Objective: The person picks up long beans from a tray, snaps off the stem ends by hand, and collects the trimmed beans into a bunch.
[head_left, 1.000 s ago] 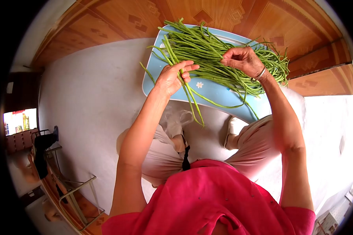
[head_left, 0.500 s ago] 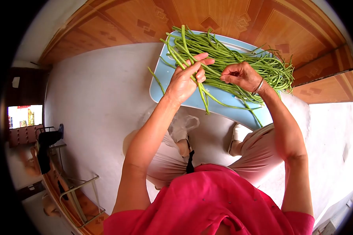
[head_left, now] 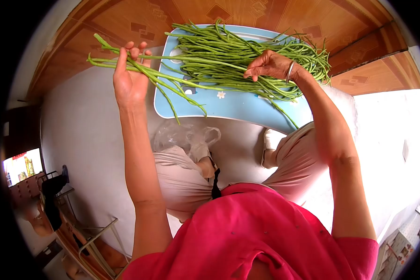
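Observation:
Several long green beans (head_left: 161, 77) are gripped in my left hand (head_left: 131, 84), which is raised beyond the left end of a small blue table (head_left: 219, 109). Their ends stick out on both sides of the fingers, and some droop over the table's edge. My right hand (head_left: 270, 66), with a bangle on the wrist, is over the big heap of long beans (head_left: 219, 44). Its thumb and fingertips are pinched together at a bean (head_left: 198, 59) that stretches across from the left hand. The heap covers the far part of the tabletop.
A clear plastic bag (head_left: 175, 135) lies on the floor by my left knee. Wooden panelling (head_left: 284, 14) stands behind the table. At the far left, another person (head_left: 51, 200) is on a metal-framed bench (head_left: 98, 233), near a lit screen (head_left: 23, 165).
My left hand has moved left and away from the heap with its beans, and its fingers now point upward. The right hand stays over the heap, pinching. The camera view has shifted slightly.

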`<state>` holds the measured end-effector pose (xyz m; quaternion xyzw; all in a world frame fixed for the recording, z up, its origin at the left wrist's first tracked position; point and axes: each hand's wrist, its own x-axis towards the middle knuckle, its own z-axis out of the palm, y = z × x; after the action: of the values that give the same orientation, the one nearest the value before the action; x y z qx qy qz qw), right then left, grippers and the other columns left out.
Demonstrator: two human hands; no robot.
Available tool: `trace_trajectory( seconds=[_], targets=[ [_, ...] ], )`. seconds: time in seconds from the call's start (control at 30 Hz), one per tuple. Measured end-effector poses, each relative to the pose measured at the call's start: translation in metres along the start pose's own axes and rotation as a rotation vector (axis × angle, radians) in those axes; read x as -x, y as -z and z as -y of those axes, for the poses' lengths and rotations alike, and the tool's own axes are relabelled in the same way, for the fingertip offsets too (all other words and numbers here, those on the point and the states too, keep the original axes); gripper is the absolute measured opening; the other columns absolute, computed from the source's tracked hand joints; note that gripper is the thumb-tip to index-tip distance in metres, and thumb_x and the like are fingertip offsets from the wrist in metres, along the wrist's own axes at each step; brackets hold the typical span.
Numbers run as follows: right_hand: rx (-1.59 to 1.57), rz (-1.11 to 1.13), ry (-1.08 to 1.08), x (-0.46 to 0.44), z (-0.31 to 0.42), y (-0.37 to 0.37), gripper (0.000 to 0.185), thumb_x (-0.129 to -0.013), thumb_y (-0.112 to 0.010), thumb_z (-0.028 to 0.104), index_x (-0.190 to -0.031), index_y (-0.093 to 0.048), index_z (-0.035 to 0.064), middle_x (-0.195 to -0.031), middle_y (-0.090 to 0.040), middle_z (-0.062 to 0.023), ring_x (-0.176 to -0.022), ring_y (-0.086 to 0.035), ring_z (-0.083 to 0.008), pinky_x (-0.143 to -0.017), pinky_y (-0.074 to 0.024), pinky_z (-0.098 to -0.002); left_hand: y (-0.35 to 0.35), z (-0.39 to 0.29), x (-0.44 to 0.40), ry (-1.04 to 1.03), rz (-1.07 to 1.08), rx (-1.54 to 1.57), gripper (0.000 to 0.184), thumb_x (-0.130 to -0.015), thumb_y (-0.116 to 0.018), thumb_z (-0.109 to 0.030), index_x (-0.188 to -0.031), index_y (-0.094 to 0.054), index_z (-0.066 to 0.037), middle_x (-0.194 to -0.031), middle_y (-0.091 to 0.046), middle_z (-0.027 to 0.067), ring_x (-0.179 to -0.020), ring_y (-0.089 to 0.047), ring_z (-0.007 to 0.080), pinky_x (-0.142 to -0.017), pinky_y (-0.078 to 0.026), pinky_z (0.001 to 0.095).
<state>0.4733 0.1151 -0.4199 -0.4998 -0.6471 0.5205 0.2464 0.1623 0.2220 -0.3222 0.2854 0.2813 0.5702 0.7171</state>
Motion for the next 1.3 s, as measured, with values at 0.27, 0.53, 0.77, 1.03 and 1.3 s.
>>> trace_trajectory(
  seconds=[0.27, 0.53, 0.77, 1.03, 1.3],
  targets=[
    [0.585, -0.040, -0.113, -0.006, -0.026, -0.015, 0.016, -0.077, -0.060, 0.019, -0.069, -0.069, 0.0086, -0.064, -0.067, -0.0043, -0.062, -0.063, -0.0188, -0.061, -0.0501, -0.0326, 0.044, -0.058, -0.020, 0.228, 0.330, 0.819, 0.021, -0.099, -0.035, -0.012, -0.088, -0.045, 0.003, -0.057, -0.034, 0.0020, -0.047, -0.036, 0.0099, -0.041, -0.036, 0.0194],
    [0.996, -0.530, 0.149, -0.031, -0.034, -0.042, 0.017, -0.076, -0.066, 0.023, -0.088, -0.063, 0.0113, -0.084, -0.062, -0.0081, -0.084, -0.062, -0.0276, -0.065, -0.0529, -0.0391, 0.043, -0.042, -0.010, 0.292, 0.408, 0.666, 0.023, -0.101, -0.034, -0.012, -0.090, -0.047, 0.003, -0.059, -0.036, 0.0022, -0.046, -0.034, 0.0094, -0.037, -0.031, 0.0209],
    [1.107, -0.619, 0.149, -0.040, -0.037, -0.047, 0.012, -0.078, -0.063, 0.018, -0.087, -0.062, 0.0108, -0.088, -0.059, -0.0074, -0.091, -0.062, -0.0250, -0.066, -0.0540, -0.0369, 0.033, -0.005, -0.004, 0.417, 0.313, 0.534, 0.020, -0.100, -0.038, -0.012, -0.092, -0.049, 0.002, -0.061, -0.037, 0.0012, -0.047, -0.031, 0.0087, -0.038, -0.026, 0.0217],
    [0.937, -0.681, 0.088, -0.035, -0.020, -0.034, 0.011, -0.081, -0.060, 0.020, -0.084, -0.065, 0.0108, -0.083, -0.061, -0.0069, -0.080, -0.063, -0.0273, -0.065, -0.0512, -0.0402, 0.049, 0.007, -0.010, 0.407, 0.203, 0.457, 0.022, -0.100, -0.038, -0.014, -0.089, -0.050, 0.002, -0.061, -0.037, 0.0000, -0.048, -0.031, 0.0086, -0.038, -0.025, 0.0214],
    [0.623, -0.763, 0.088, -0.034, -0.005, -0.018, 0.015, -0.084, -0.062, 0.023, -0.087, -0.069, 0.0102, -0.086, -0.064, -0.0086, -0.080, -0.062, -0.0297, -0.069, -0.0496, -0.0404, 0.040, 0.029, -0.004, 0.443, 0.125, 0.319, 0.020, -0.099, -0.040, -0.014, -0.092, -0.050, 0.002, -0.062, -0.037, 0.0004, -0.048, -0.031, 0.0093, -0.038, -0.026, 0.0224]
  ],
)
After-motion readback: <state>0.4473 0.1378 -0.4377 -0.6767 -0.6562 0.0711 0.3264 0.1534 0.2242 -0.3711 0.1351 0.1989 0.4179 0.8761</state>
